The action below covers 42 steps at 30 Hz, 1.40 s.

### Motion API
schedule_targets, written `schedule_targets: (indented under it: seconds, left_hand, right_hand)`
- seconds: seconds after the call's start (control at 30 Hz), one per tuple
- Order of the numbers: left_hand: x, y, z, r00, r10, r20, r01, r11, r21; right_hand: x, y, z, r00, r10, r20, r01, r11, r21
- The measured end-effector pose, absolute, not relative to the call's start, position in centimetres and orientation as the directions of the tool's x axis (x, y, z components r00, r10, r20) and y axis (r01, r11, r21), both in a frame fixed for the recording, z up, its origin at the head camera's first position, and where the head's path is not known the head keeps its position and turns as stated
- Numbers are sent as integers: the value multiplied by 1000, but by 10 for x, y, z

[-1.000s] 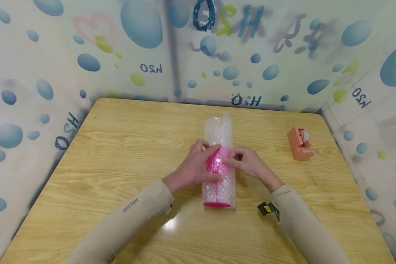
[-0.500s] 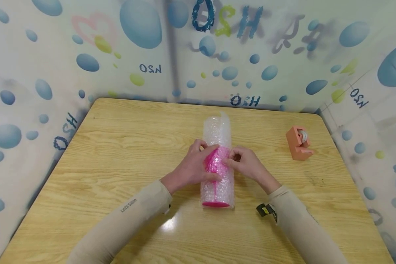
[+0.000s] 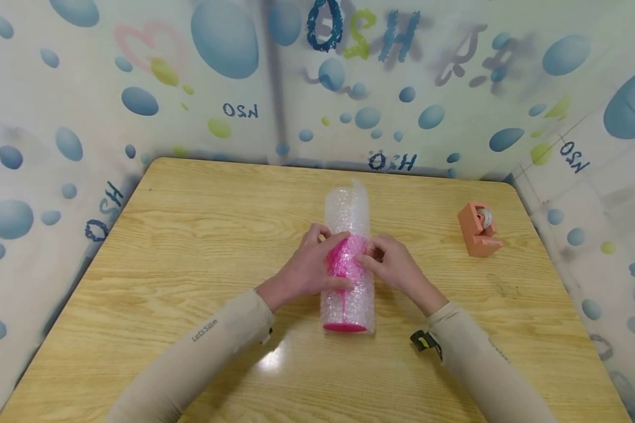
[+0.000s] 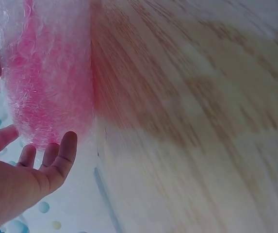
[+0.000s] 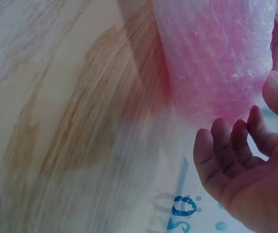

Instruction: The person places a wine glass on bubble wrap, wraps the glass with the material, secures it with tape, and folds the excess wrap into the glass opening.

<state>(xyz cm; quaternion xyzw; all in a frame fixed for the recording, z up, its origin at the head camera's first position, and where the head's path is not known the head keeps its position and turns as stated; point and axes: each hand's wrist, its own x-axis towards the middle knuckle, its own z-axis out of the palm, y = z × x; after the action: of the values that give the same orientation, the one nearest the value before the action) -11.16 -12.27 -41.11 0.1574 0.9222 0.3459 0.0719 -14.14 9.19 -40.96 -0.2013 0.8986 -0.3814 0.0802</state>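
Observation:
A pink cylindrical thing (image 3: 345, 327) lies on the table inside a roll of clear bubble wrap (image 3: 347, 211), its flat pink end facing me. My left hand (image 3: 312, 267) spans the roll from the left, with thumb and index finger laid nearly straight on top. The other fingers stay raised and loosely bent beyond the wrap in the left wrist view. From the right, my right hand (image 3: 397, 264) pinches at the wrap over the pink middle with thumb and index finger. Its remaining fingers are bent beside the roll (image 5: 216, 63) in the right wrist view. The pinched spot itself is hidden.
A salmon-coloured tape dispenser (image 3: 476, 229) with a roll of tape stands at the right of the wooden table (image 3: 217, 223). Walls with blue bubble patterns (image 3: 224, 41) rise behind and on both sides. A dark strap (image 3: 425, 341) hangs at the right sleeve.
The whole scene sits slightly further left in the head view. Both hands keep their places on the wrapped roll.

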Motion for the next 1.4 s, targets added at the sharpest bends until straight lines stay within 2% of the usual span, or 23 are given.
schedule_targets:
  seconds: [0.5, 0.6, 0.77, 0.9, 1.13, 1.4]
  left_hand:
    - [-111, -129, -414, -937, 349, -8, 239, 660, 712]
    - [-111, -132, -414, -936, 352, -15, 228, 639, 735]
    - [-111, -137, -415, -935, 352, -30, 199, 594, 779]
    - [-113, -141, -416, -947, 317, -52, 142, 556, 819]
    - [-119, -146, -419, -958, 263, -115, 50, 548, 835]
    - [-123, -142, -419, -941, 229, -249, -85, 554, 828]
  right_hand:
    - [-141, 94, -419, -888, -453, 84, -360, 568, -740]
    - [-142, 96, -417, -898, -438, 42, -313, 569, -760]
    - [-143, 97, -411, -922, -374, -97, -175, 629, -757]
    - [-145, 96, -409, -918, -348, -190, -97, 661, -744]
    - [-147, 96, -412, -897, -360, -255, -59, 672, -739]
    - [-148, 96, -413, -873, -391, -291, -34, 644, -764]
